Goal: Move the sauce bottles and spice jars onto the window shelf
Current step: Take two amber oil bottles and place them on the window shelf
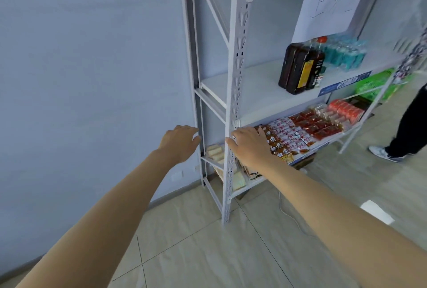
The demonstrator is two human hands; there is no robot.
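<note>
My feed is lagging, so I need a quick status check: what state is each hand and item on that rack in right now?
Left hand: open, empty, held out near the rack's rear post.
Right hand: open, empty, in front of the front post.
Dark sauce bottles: upright, capped, grouped on the middle shelf.
Teal bottles: upright behind them, blurred.
Snack packets: lying in rows on the lower shelf.
Green basket: on the rack's far side, contents unclear.

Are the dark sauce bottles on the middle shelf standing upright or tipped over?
Upright. The dark sauce bottles stand on their bases on the middle shelf, caps up; their slight lean looks like wide-angle distortion. Neither hand touches them.
</note>
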